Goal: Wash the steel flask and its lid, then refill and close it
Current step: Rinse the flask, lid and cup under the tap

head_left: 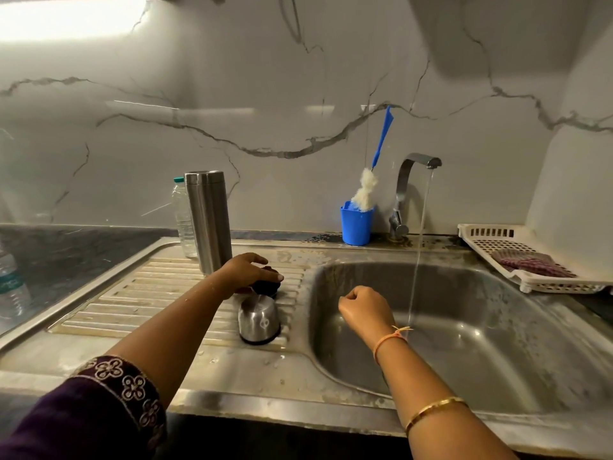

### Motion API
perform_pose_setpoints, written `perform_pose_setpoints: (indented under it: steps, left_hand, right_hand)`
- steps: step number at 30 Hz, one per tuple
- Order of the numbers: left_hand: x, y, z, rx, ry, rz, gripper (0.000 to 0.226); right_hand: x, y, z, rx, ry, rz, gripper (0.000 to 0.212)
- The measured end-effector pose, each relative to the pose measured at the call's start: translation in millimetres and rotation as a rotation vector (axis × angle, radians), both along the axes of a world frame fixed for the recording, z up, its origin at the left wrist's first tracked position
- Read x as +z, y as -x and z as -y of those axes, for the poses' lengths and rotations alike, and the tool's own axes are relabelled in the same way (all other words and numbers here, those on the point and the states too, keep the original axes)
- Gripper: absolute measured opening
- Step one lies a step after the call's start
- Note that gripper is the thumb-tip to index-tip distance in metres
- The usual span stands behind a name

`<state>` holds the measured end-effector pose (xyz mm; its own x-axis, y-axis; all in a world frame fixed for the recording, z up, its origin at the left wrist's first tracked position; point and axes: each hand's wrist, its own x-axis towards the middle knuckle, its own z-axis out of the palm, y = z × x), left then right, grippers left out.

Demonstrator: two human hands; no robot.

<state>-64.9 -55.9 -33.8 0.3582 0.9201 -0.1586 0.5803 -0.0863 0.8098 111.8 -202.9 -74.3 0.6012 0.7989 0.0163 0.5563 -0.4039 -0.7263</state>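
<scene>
One flask (209,220), one steel lid (259,318) and one dark cap (267,288). Two plastic bottles (183,224) (11,287). One blue cup (356,225) holding one brush (366,190). One tap (406,194), one sink (464,327), one white tray (491,232). One gold bangle (434,408), one orange thread (389,343).

No text is readable, even on the leftmost plastic bottle (13,290)

Under left hand (247,272), dark lid (265,287) mostly hidden, likely a stopper, plastic bottle (11,283) cropped at left
</scene>
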Motion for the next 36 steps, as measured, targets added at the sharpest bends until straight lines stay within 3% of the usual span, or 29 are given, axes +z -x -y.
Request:
perform_pose_setpoints:
  steps: [6,12,15,18,21,26,32,36]
  left_hand:
    - [-4,22,-1,0.15,-0.227,-0.105,0.048]
    - [17,79,31,0.18,-0.243,-0.526,0.044]
    - [32,101,65,0.15,-0.153,-0.563,0.039]
    - [44,94,114,0.058,-0.169,-0.405,0.033]
    - [45,58,155,-0.051,-0.202,-0.164,0.031]
    - [12,-39,173,-0.09,-0.259,0.165,0.039]
    - [-26,-139,154,0.048,0.103,0.594,0.038]
    - [-43,-174,147,0.035,0.305,0.671,0.043]
  right_hand:
    - [-2,-2,-1,0.004,-0.004,0.022,0.013]
    - [2,0,7,0.013,-0.01,-0.002,0.015]
    - [9,1,16,0.044,-0.068,-0.008,0.017]
    - [18,6,25,0.097,-0.194,-0.123,0.02]
    - [26,6,37,0.155,-0.287,-0.468,0.018]
    - [32,-12,61,0.218,-0.161,-0.897,0.043]
    - [20,-64,62,0.092,-0.183,-1.044,0.053]
    - [7,-93,51,0.054,-0.142,-1.085,0.045]
